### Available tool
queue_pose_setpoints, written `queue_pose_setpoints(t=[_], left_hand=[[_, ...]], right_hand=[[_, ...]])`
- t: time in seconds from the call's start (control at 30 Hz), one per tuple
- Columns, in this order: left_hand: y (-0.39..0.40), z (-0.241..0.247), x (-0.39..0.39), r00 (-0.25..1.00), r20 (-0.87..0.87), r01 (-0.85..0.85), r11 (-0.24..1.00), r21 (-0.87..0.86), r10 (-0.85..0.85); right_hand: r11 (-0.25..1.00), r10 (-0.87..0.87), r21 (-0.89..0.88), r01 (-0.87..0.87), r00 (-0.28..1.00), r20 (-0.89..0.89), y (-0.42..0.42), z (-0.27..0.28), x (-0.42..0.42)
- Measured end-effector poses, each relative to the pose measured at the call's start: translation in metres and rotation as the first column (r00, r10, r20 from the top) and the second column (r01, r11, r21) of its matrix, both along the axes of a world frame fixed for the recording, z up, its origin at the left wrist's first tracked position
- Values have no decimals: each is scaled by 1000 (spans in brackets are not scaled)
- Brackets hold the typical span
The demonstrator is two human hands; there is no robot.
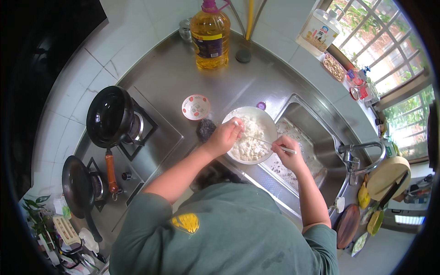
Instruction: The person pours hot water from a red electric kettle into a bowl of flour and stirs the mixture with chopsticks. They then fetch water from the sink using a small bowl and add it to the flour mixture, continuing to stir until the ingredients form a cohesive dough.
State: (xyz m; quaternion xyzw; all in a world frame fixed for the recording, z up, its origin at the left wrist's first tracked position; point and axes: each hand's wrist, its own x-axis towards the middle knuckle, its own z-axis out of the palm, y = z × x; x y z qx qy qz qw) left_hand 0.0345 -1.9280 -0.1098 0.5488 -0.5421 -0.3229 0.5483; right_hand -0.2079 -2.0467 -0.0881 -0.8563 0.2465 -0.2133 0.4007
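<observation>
A round bowl (pixel 271 120) of crumbly, lumpy white flour dough (pixel 252 142) stands between my two hands, beside the sink. My right hand (pixel 288 154), at the bowl's right rim, grips a chopstick (pixel 289 150) with a white end. Its thin shaft slants left over the flour. My left hand (pixel 225 137) reaches over the bowl's left side, its fingers closed around a thin stick with a white end (pixel 236 123) that pokes out above them. The rest of that stick is mostly hidden by the hand and hard to make out against the flour.
A small patterned bowl (pixel 196 107) and a dark scouring pad (pixel 206 130) are left of the bowl; a purple cap (pixel 261 105) lies behind. An oil jug (pixel 210 41) stands at the back. Two pans (pixel 108 117) rest on the stove; the sink (pixel 302 137) has a faucet (pixel 364 154).
</observation>
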Motion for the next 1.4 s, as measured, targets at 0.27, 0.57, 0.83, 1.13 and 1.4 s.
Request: queue_pose_setpoints(t=[0.27,0.57,0.83,1.13,1.4], left_hand=[[-16,33,-21,941,175,309,947,-90,-290],[-1,9,7,981,195,30,998,-63,-17],[39,-98,24,883,-353,41,698,715,310],[33,-88,12,799,-531,165,745,647,283],[30,-87,9,823,-479,127,724,678,304]], right_hand=[[984,101,-129,-127,976,-191,27,36,39],[986,120,-90,-142,970,-213,3,49,37],[948,299,-65,-312,940,-165,9,68,1],[865,484,-42,-500,853,-195,17,5,52],[981,185,-52,-188,981,-62,-21,-14,66]])
